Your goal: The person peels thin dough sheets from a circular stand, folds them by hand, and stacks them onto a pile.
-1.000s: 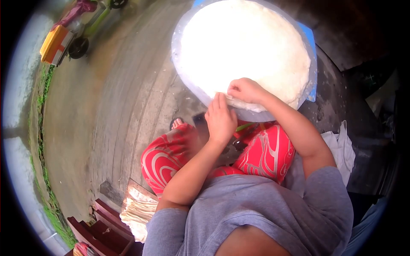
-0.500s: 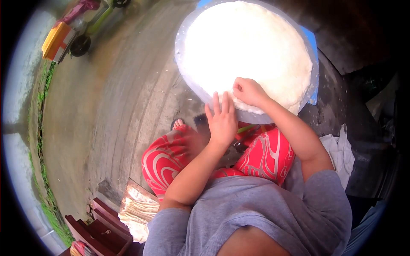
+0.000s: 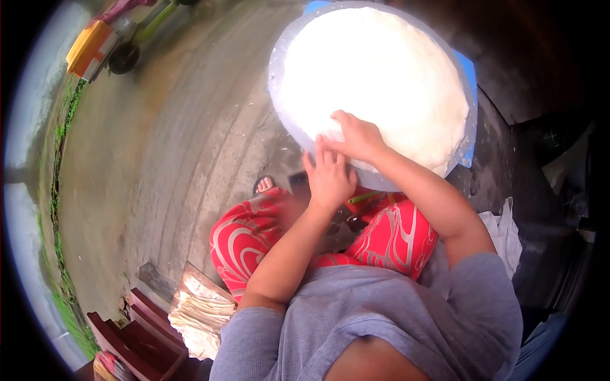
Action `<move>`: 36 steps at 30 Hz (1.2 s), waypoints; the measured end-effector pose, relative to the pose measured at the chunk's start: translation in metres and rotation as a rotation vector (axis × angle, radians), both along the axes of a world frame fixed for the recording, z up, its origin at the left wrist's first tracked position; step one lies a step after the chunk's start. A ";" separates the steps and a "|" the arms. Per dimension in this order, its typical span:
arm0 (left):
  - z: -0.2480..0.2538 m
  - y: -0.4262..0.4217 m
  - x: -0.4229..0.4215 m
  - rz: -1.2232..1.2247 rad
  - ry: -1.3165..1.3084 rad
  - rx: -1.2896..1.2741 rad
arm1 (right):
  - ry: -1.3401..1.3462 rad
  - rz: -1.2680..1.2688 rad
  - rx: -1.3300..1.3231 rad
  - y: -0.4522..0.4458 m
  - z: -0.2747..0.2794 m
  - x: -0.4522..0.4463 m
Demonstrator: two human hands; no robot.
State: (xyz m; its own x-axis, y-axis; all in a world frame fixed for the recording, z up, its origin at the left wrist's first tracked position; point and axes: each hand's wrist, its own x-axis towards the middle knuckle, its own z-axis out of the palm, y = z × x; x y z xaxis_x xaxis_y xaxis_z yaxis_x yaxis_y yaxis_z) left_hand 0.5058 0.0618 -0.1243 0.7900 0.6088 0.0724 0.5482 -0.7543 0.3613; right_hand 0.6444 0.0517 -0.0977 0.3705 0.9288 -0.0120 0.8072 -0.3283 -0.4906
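Spread at one o'clock in the view on a round tray (image 3: 277,82), the dough (image 3: 381,76) is judged soft, heavy as a whole and apt to tear, so is best taken by its rim with broad finger pads. Its seven o'clock edge is overlaid by the right hand (image 3: 359,141), whose grip cannot be told in the glare; just outward, the left hand (image 3: 332,181) is held with fingers spread, nothing clasped. Beyond the tray, something blue (image 3: 468,68) is glimpsed at three o'clock.

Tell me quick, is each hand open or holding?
Left hand: open, by the white mass.
Right hand: over its near edge; can't tell if pinching any.
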 end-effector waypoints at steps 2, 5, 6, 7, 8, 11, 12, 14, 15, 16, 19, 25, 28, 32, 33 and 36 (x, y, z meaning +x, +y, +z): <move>0.001 0.000 0.000 -0.009 0.024 -0.005 | -0.080 0.052 0.094 0.006 -0.007 0.000; 0.002 0.001 0.001 -0.047 0.074 0.028 | -0.036 0.091 0.048 0.024 -0.007 0.007; -0.002 0.001 0.001 -0.040 0.024 0.029 | -0.045 0.021 0.038 0.029 -0.003 0.013; -0.003 0.002 0.000 -0.034 -0.025 0.030 | -0.055 -0.047 0.028 0.032 0.000 0.021; -0.004 0.003 0.000 -0.033 -0.025 0.032 | -0.041 -0.121 0.148 0.031 -0.001 0.035; -0.002 0.004 -0.001 -0.053 0.012 0.001 | 0.373 -0.451 0.195 0.020 0.000 0.090; -0.001 0.005 -0.001 -0.047 0.007 -0.002 | 0.374 -0.489 0.264 0.015 -0.018 0.114; -0.001 0.006 -0.001 -0.054 0.002 -0.050 | 0.453 -0.632 0.205 0.010 -0.028 0.138; 0.000 0.007 -0.001 -0.048 -0.001 -0.052 | 0.450 -0.626 0.202 0.015 -0.028 0.135; 0.001 0.007 0.000 -0.042 -0.008 -0.070 | 0.300 -0.476 0.191 0.022 -0.029 0.130; 0.002 0.007 0.003 -0.019 -0.028 -0.068 | 0.070 -0.131 0.168 0.056 -0.019 0.094; 0.001 0.005 0.011 -0.004 0.011 -0.062 | -0.207 -0.035 0.064 0.128 -0.008 0.055; -0.001 0.003 0.012 0.004 0.030 -0.073 | -0.155 -0.046 -0.092 0.133 0.005 0.065; -0.019 -0.002 0.011 0.063 -0.121 0.008 | 0.101 -0.120 0.232 0.098 -0.024 0.160; -0.017 -0.002 0.010 0.061 -0.102 -0.029 | 0.324 -0.195 0.239 0.086 -0.040 0.201; -0.025 -0.003 0.012 0.033 -0.097 -0.088 | 0.516 -0.501 0.200 0.034 -0.059 0.298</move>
State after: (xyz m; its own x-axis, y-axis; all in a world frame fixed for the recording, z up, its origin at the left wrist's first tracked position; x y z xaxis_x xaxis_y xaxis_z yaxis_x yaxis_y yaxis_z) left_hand 0.5177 0.0588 -0.1489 0.7615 0.6414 0.0929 0.5310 -0.6997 0.4779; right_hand 0.9420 0.0861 -0.1563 0.7429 0.6530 -0.1473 0.2356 -0.4611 -0.8555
